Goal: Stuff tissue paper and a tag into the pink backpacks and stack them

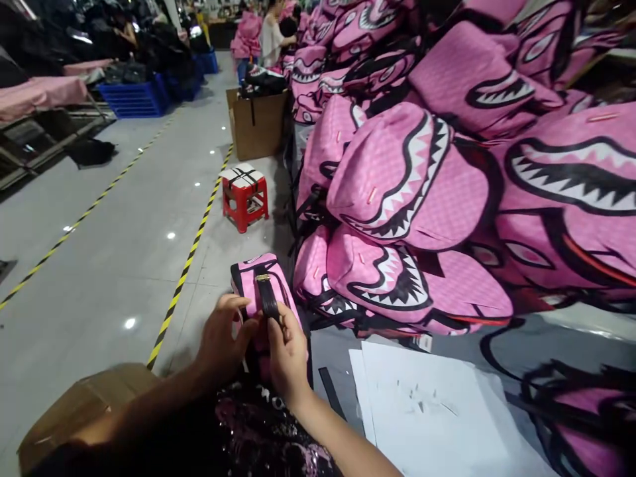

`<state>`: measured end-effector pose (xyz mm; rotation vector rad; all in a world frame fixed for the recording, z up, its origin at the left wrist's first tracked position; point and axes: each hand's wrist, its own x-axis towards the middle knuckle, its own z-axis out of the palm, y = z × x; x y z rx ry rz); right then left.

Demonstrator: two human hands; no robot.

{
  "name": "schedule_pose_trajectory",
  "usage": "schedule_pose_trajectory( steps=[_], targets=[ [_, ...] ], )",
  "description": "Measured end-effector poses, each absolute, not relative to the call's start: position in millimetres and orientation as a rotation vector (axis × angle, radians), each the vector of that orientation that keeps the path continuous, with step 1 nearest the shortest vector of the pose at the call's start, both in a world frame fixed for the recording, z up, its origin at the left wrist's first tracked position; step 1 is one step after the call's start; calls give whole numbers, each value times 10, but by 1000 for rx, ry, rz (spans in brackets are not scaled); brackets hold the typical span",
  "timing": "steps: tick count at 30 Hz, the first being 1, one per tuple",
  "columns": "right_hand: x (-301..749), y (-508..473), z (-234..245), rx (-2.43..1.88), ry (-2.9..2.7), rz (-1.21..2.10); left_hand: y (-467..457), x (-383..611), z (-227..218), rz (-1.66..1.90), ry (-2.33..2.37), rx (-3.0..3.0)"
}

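A small pink bag [253,275] with a black strap and a gold buckle sits upright in front of me at the table's edge. My left hand [221,338] grips its left side with curled fingers. My right hand [287,351] pinches the black strap [268,298] near its lower end. A dark sequined fabric [258,430] lies under my forearms.
A tall heap of pink shark-mouth backpacks [422,179] fills the table to the right. White paper sheets [427,404] lie on the table. A red stool [244,195], cardboard boxes [256,122], blue crates [134,96] and yellow-black floor tape [183,271] lie on the left; a person stands far back.
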<state>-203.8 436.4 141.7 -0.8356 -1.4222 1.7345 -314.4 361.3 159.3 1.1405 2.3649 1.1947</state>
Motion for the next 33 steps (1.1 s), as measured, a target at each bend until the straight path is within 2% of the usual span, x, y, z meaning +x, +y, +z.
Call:
schedule_pose_trajectory(
  steps=[5, 8, 12, 18, 22, 24, 27, 30, 33],
  targets=[
    [-2139, 4353, 1394, -622, -1827, 1683, 3796, -3246, 1603, 1228, 1928, 726],
    [-1987, 4699, 1532, -532, -2203, 1314, 3799, -3330, 1597, 1393, 1808, 554],
    [-2014, 5244, 1634, -616, -2419, 718, 3735, -3445, 1662, 1356, 1779, 656],
    [-2589, 5498, 1632, -484, -3064, 254, 3748, -3435, 1770, 1275, 1790, 833],
    [-2601, 5578, 1742, -274, -3183, -63, 3749, -3436, 1726, 1311, 1790, 751],
    [-2432, 5570, 1803, -258, -3187, -139, 3777, -3445, 1675, 1409, 1808, 672],
    [-2026, 5363, 1860, -460, -3194, -168, 3911, -3385, 1600, 1580, 1752, 558],
    [-1602, 4995, 1837, -520, -3200, -30, 4193, -3199, 1595, 1656, 1593, 544],
    [-1297, 4776, 1765, -602, -3162, 171, 4583, -2936, 1698, 1537, 1484, 689]
  ],
)
